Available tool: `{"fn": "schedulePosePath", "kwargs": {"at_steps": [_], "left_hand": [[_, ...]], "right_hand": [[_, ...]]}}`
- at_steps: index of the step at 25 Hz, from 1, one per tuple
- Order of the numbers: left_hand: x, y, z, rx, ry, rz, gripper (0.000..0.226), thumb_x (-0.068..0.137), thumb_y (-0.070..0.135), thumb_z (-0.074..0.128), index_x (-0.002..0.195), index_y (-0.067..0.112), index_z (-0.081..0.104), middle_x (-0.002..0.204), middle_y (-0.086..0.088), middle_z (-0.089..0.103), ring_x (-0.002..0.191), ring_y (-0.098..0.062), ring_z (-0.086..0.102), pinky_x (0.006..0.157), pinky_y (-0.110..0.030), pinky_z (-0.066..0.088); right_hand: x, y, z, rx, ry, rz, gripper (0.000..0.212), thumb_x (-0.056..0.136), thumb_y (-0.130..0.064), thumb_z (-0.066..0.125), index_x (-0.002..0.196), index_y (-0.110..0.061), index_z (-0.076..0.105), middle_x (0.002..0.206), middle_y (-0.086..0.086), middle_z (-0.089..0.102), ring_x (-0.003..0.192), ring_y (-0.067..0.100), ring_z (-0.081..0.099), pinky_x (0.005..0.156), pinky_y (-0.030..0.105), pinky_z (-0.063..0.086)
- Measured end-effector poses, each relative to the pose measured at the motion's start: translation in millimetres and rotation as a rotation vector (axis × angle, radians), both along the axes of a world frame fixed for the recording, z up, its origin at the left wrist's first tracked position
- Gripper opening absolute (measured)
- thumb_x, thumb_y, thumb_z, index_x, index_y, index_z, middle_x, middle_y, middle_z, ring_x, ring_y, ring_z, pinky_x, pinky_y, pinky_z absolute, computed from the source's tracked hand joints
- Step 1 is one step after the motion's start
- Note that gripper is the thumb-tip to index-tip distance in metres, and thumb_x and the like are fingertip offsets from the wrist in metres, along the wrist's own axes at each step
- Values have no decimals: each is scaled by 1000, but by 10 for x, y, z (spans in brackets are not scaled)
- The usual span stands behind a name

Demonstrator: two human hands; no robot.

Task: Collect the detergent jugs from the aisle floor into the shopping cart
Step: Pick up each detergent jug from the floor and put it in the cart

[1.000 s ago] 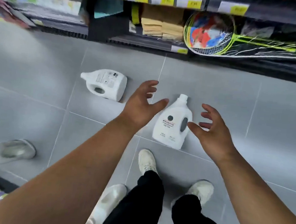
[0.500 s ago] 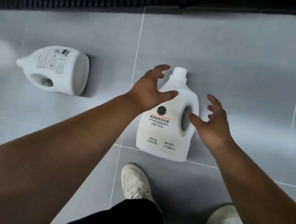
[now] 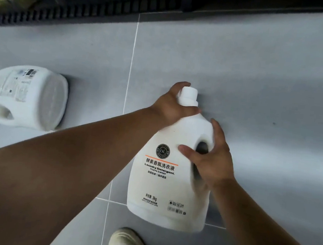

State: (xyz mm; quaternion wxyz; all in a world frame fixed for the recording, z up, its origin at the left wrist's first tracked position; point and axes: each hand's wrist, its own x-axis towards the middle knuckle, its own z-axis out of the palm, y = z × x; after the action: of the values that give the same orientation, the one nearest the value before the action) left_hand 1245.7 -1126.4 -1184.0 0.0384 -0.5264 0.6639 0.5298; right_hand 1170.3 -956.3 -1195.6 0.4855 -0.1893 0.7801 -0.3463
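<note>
So I'm at the pickup step on the nearest laundry detergent jug (image 3: 169, 175), which stands on the grey tile floor (image 3: 260, 83) right in front of my shoe (image 3: 128, 244). Left hand (image 3: 173, 105) is wrapped around the neck just under the white cap (image 3: 188, 95), grip closed on it. Right hand (image 3: 210, 163) is at the handle hole, thumb on the front, fingers curling round the handle but not fully clamped yet. Next I'd say: close that hand and lift, probably heavy. Count: two jugs in view, the second jug (image 3: 24, 96) lying on its side off to my left. No cart visible.
</note>
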Motion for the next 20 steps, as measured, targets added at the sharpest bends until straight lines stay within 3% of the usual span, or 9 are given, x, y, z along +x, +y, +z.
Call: {"fn": "schedulePosePath", "kwargs": {"at_steps": [6,10,13,16,18,20], "left_hand": [[-142,-32,-42,25,56,21,55,78,25,79,123,34,49,95,9,57,77,-7,56,62,-15,49],[-156,-22,-41,26,74,27,48,79,23,78,117,32,52,93,8,56,76,-9,56,60,-17,50],[-185,-21,-2,15,51,9,42,79,24,76,113,30,52,93,5,57,76,-12,57,56,-18,48],[-152,-1,73,-24,19,-28,39,80,27,74,111,31,50,94,5,57,78,-12,56,56,-21,45],[-99,22,196,-68,7,-22,36,81,28,72,109,32,49,90,9,55,77,-10,54,58,-23,45],[-83,63,436,-111,31,-9,33,81,27,71,106,31,48,86,11,53,74,-9,53,59,-22,46]], "right_hand": [[8,17,-16,-8,4,-22,112,39,-66,79,137,-53,26,128,-11,55,113,11,54,98,35,47],[-4,30,-26,-30,-6,-42,110,42,-60,83,137,-52,29,125,-15,56,110,6,56,94,28,47],[-38,32,3,-37,-53,-54,103,53,-44,89,139,-49,32,104,-28,58,90,-14,57,71,3,43],[-40,20,72,-33,-78,-51,100,56,-39,89,138,-47,33,95,-29,57,77,-16,55,53,-1,39],[-8,20,186,-51,-60,-11,98,54,-42,89,135,-47,35,97,-26,59,84,-12,54,56,2,39],[10,44,381,-70,-21,-3,97,50,-45,90,133,-47,37,102,-25,60,91,-8,56,73,12,44]]}}
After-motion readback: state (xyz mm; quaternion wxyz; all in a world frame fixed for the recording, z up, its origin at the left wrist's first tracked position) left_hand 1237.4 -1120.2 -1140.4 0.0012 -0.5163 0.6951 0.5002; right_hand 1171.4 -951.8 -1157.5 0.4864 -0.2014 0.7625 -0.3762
